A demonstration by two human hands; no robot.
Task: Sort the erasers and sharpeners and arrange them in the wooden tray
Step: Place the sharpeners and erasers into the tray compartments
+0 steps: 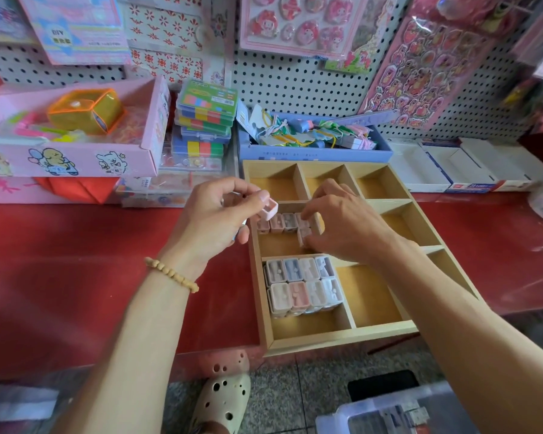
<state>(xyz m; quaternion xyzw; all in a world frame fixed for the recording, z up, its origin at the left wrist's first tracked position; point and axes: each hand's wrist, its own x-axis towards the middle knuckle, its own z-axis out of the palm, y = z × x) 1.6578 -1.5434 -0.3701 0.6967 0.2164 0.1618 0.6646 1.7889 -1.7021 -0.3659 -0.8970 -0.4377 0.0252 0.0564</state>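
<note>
L hand (213,217) fingers pinch pink sharpener (268,209); R hand (342,223) fingers curled on sharpeners (304,234) in wooden tray (342,338)

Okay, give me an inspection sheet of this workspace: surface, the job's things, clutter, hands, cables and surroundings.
Surface: red counter, wooden tray at its front edge.
Job's things: stacked pastel sharpeners fill a near compartment; a row of small sharpeners lies in the middle one.
Clutter: pink box, stacked colour cases, blue box, white boxes.
Hands: left hand pinches a pink sharpener; right hand places another piece in the row.
Cables: nothing seen.
Surroundings: pegboard hung with sticker sheets.
</note>
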